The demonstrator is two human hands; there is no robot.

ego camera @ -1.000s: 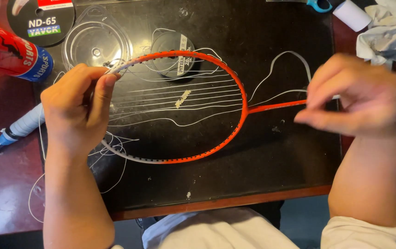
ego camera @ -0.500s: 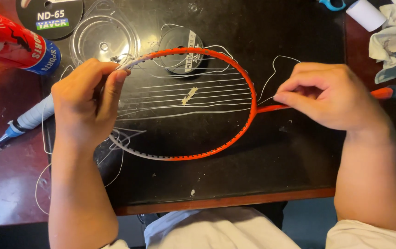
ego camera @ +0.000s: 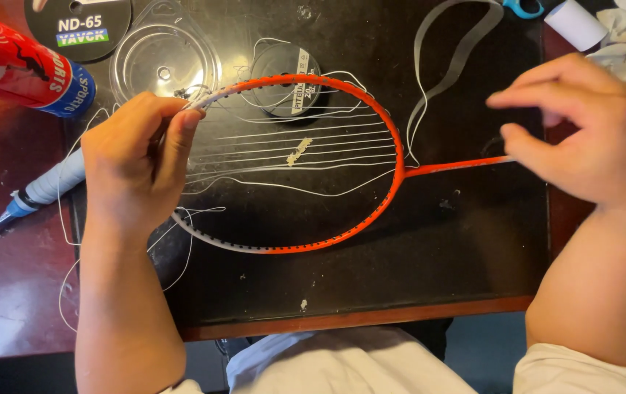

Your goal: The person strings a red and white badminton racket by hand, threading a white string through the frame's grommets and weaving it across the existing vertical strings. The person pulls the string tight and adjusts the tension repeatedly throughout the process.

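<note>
Now we hold the top of the orange racket (ego camera: 393,146), which lies flat on the dark worktop (ego camera: 400,263), tight in our left hand (ego camera: 134,164), while our right hand (ego camera: 583,135) pinches the thin white string (ego camera: 437,80) above the shaft.

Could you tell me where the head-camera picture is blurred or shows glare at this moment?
In the head view the right hand is smeared by motion blur, its fingertips soft; the left hand and orange racket frame are sharp; soft glare lies on the black mat and the clear plastic lid.
</note>
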